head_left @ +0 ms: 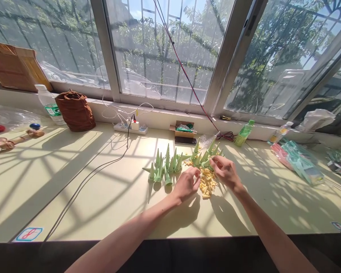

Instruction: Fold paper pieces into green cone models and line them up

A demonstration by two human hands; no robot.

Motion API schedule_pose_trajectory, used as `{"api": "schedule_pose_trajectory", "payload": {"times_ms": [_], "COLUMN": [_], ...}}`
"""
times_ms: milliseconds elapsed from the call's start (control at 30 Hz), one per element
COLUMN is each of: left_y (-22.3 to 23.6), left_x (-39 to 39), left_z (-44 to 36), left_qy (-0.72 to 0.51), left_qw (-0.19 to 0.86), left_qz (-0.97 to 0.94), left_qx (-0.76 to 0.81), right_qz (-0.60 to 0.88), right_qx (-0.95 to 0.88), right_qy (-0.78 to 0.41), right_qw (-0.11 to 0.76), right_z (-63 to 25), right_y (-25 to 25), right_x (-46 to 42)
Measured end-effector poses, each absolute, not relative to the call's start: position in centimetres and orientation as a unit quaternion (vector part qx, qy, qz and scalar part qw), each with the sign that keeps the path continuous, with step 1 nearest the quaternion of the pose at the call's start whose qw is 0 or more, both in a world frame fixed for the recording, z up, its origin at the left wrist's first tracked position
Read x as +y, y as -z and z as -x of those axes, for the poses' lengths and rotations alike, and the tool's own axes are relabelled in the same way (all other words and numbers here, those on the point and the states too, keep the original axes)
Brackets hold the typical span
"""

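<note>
Left hand (186,184): at the left edge of a loose pile of small yellow pieces (208,184), above the pale yellow-green tabletop (108,212). Fingers bent inward, thumb side toward the pile. Full closure and any pinched item: cannot tell.

Right hand (226,172): at the upper right of the pile, beside a group of pale green pointed cones (206,155). Fingers bent, thumb and index fingertips brought near each other at the nearest cones. Contact or grip on a cone: cannot tell.

Location of the yellow pile: on the tabletop, between and below both hands, with some pieces reaching leftward among the bases of the cones. To the left of the left hand: second group of green cones (159,170), mostly upright, with some tilted or lying on the side.

Behind the cones: small open cardboard box (184,134) with green contents, flat black object (185,140) directly in front of the box, and crumpled clear plastic (207,141) near both. Farther left: white power strip (143,131) with plugs and cables, brown fabric pouch (75,112), and clear plastic bottle with green label (49,104) just beside the pouch. To the right: coiled dark red and black wire (226,135), green plastic bottle (244,133), and bundled pink and green plastic items (298,159). Along the rear: metal-framed windows (170,57).
</note>
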State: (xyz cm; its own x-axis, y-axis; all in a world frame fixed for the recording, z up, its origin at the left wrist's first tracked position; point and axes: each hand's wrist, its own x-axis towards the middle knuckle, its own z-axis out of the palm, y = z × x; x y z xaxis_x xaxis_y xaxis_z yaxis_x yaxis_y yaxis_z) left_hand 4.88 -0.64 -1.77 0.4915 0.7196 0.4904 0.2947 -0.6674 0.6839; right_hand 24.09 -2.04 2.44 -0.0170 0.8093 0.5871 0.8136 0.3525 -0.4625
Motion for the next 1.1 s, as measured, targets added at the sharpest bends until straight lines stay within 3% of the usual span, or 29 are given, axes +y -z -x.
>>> {"api": "schedule_pose_trajectory", "payload": {"times_ms": [367,1100], "left_y": [1.9,2.1], "left_x": [-0.7,-0.8], "left_z": [-5.0,-4.9], "left_qy": [-0.371,-0.354], "left_qw": [0.236,0.263], "left_qz": [-0.847,-0.850], "left_qx": [0.298,0.289], "right_qz": [0.580,0.639], "right_qx": [-0.718,-0.684], "right_qy": [0.081,0.019], "right_qw": [0.377,0.351], "right_z": [-24.3,-24.0], "right_y": [0.4,-1.2], "right_x": [-1.1,0.2]}}
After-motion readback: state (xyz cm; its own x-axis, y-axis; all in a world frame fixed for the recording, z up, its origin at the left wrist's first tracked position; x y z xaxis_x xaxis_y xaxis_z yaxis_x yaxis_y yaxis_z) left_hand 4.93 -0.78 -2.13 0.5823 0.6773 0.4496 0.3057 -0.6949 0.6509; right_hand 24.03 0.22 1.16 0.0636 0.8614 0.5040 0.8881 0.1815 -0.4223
